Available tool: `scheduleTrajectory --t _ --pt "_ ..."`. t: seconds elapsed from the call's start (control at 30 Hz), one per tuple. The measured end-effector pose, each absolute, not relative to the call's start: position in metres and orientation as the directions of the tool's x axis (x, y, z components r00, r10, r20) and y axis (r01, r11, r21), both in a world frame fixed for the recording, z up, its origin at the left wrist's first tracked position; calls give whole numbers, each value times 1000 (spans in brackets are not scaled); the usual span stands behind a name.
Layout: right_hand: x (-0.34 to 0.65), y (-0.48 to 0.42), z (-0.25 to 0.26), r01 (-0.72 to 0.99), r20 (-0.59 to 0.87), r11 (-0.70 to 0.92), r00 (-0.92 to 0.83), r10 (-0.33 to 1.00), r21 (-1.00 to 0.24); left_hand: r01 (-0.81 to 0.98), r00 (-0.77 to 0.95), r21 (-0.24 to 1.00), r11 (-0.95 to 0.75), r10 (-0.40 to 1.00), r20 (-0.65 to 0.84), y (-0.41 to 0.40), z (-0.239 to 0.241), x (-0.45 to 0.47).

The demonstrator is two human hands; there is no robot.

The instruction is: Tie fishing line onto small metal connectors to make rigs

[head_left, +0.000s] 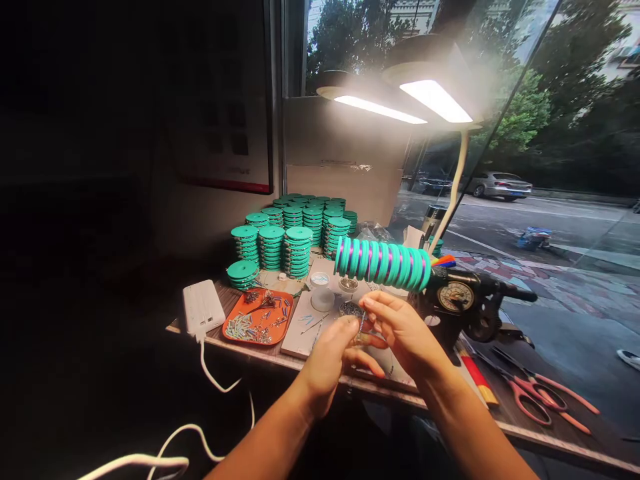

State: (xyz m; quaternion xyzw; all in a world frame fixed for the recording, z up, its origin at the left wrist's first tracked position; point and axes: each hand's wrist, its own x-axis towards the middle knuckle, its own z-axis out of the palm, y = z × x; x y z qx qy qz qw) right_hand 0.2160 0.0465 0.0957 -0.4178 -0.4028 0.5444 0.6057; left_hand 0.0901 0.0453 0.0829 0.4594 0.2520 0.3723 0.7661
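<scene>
My left hand (327, 363) and my right hand (397, 327) meet just in front of a row of turquoise spools (383, 263) on a black winding machine (465, 293). Between them is a thin, dark, spiral-looking piece (361, 325), too small to name. My left thumb and fingers close on its lower part. At its upper end, my right thumb and forefinger pinch together, while the other right fingers curl beneath. A fine line hangs down from the spools toward my right fingertips. Behind my hands sits a small dish of dark metal bits (351, 309).
An orange tray (285, 320) carries floats and small metal fittings. Stacked turquoise spools (299, 250) fill the back left. A white power bank (204, 307) with a cable lies on the left edge. Scissors (533, 400) lie at right, below a window; lamps (435, 100) hang above.
</scene>
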Motion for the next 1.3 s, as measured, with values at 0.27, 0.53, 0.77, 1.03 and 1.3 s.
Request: scheduleTrajectory --t 0.27,0.53,0.77,1.03,1.3 --pt "215 47 95 -357 43 77 102 994 -931 -292 576 881 372 804 -149 48 83 95" --pt "214 45 95 -419 -5 31 84 996 -908 -291 636 885 364 764 -106 50 87 97" --pt "211 47 90 -466 -23 18 83 996 -884 -314 637 848 427 757 -146 39 80 85" --pt "212 46 91 -466 -9 33 88 996 -884 -343 653 784 518 731 -197 30 69 83" --pt "211 47 91 -460 -9 32 85 996 -887 -376 648 757 535 735 -197 29 66 82"
